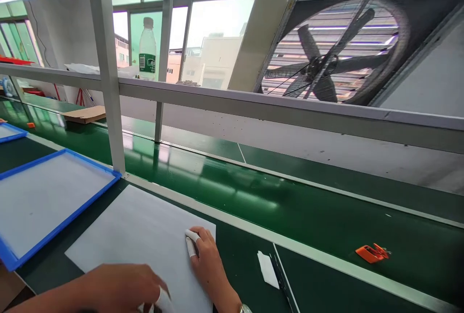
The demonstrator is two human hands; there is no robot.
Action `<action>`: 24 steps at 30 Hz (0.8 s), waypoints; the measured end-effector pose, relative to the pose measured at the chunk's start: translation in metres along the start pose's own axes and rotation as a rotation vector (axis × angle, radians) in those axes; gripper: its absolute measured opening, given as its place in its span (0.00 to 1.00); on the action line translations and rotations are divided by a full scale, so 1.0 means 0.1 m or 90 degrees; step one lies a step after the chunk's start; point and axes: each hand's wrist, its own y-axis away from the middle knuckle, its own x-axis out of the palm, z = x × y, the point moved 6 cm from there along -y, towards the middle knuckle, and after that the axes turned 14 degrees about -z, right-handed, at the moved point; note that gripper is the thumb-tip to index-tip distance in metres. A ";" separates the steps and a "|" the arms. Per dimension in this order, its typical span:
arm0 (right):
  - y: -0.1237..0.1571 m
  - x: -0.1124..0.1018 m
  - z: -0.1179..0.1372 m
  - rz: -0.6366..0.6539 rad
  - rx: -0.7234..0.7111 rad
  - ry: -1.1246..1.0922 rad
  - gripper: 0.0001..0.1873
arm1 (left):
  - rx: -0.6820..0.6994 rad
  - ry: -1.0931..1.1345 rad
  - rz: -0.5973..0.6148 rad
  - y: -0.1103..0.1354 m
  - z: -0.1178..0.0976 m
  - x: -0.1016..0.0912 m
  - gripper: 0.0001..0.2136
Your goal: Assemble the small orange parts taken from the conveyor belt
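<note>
A flat white sheet [145, 240] lies on the dark green bench. On its right part rests my right hand [208, 260], with white finger covers on the thumb and forefinger. Those two tips are drawn close together against the sheet; anything between them is too small to make out. My left hand [126, 286] is over the sheet's near edge, fingers curled downward, a white cover on one. The frame's bottom edge cuts off its fingertips, so what they hold, if anything, is hidden. Left of the sheet lies a blue-framed white panel [54, 192].
A white strip [268, 269] and thin black items [282, 277] lie to the right. On the green belt [232, 182] sits a small orange object [373, 253]. A metal post [108, 71] and rail [253, 105] stand ahead, with a bottle [147, 49] on the rail. Cardboard [85, 114] lies farther left.
</note>
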 end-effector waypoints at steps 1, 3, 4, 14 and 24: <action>0.00 0.00 0.00 0.004 0.004 0.004 0.26 | -0.019 -0.064 -0.087 -0.19 0.12 -0.14 0.10; 0.02 0.00 -0.01 0.013 0.010 0.010 0.26 | -0.028 -0.196 -0.204 -0.52 0.34 -0.31 0.13; 0.03 0.01 -0.01 0.017 0.012 0.011 0.26 | -0.024 -0.257 -0.228 -0.65 0.45 -0.33 0.16; 0.10 0.04 -0.12 -0.021 -0.026 0.014 0.27 | 0.022 -0.419 -0.259 -0.75 0.86 0.02 0.20; 0.17 -0.08 -0.28 -0.049 -0.217 -0.036 0.29 | 0.190 -0.506 -0.362 -0.69 0.61 0.28 0.09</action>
